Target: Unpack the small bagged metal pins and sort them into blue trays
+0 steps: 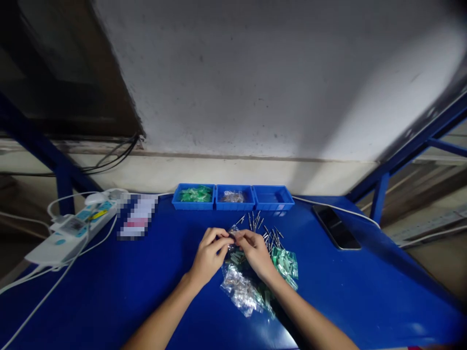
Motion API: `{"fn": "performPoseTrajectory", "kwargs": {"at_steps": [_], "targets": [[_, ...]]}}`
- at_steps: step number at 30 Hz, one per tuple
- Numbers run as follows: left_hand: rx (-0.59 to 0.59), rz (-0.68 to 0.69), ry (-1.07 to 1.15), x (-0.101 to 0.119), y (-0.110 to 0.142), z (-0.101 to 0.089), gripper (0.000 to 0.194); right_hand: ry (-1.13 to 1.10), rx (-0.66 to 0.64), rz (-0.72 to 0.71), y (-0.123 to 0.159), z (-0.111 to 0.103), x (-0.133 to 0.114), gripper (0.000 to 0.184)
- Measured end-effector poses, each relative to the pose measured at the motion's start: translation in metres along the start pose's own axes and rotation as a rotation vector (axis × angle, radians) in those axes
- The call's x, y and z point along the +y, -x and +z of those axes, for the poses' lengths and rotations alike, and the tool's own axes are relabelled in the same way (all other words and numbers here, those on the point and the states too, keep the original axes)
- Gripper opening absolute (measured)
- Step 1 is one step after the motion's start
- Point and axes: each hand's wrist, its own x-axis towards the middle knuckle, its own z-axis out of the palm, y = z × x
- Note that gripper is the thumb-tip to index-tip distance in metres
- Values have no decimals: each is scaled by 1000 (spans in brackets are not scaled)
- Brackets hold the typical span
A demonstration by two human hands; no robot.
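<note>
My left hand [209, 252] and my right hand [256, 252] meet over the middle of the blue table, thumbs and fingers pinched together. A small clear plastic bag [234, 228] shows at the fingertips; what it contains is hidden. Below them lies a heap of shiny clear packets [242, 290] with small parts inside. Green packets [286, 265] are heaped beside my right wrist. Thin metal rods [272, 238], pointed like bits, are scattered just beyond my right hand.
Along the wall stand a blue bin of green packets [175, 198], a blue bin of clear packets [219, 204] and another blue bin [273, 206]. A phone [336, 227] lies right. A power strip [75, 228] with white cables is left, near a blurred-out paper [138, 216].
</note>
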Motion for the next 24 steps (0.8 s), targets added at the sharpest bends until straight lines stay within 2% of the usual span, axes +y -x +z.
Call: {"fn": "performPoseTrajectory", "kwargs": {"at_steps": [4, 10, 13, 16, 21, 24], "targets": [[-84, -86, -5, 2, 1, 4, 18, -15, 118, -58, -3, -2, 6, 28], [-357, -184, -151, 8, 1, 2, 34, 166, 360, -233, -12, -23, 4, 24], [-421, -217, -152, 7, 2, 4, 24, 172, 455, -269, -18, -34, 0, 26], [-409, -295, -80, 4, 3, 6, 12, 160, 526, -283, -24, -41, -1, 27], [-322, -440, 129, -6, 4, 8, 14, 252, 543, -336, -26, -41, 0, 24], [-240, -452, 136, -11, 4, 9, 9, 348, 557, -376, -24, -38, 0, 25]]}}
